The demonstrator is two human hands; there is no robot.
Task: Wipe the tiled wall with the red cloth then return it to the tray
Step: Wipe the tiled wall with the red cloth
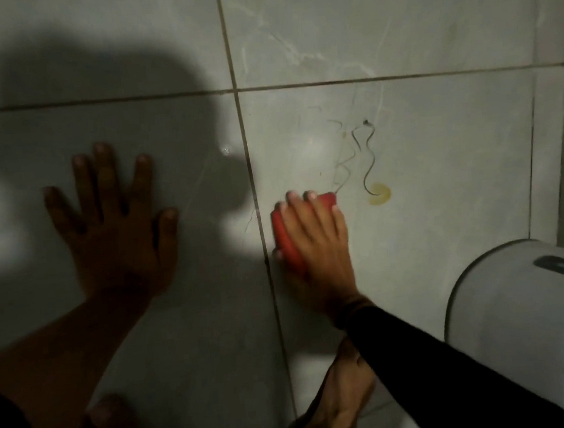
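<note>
Under the right hand (312,235), pressed to wall (438,154): red cloth (287,238); left hand (116,223) flat, splayed

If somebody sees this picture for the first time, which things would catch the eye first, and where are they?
First the red cloth, pressed flat against the tiled wall under the right hand near the centre. Just up and right of it sit a yellowish stain and thin squiggly dark marks. At the left, the left hand lies spread on the wall in deep shadow.
</note>
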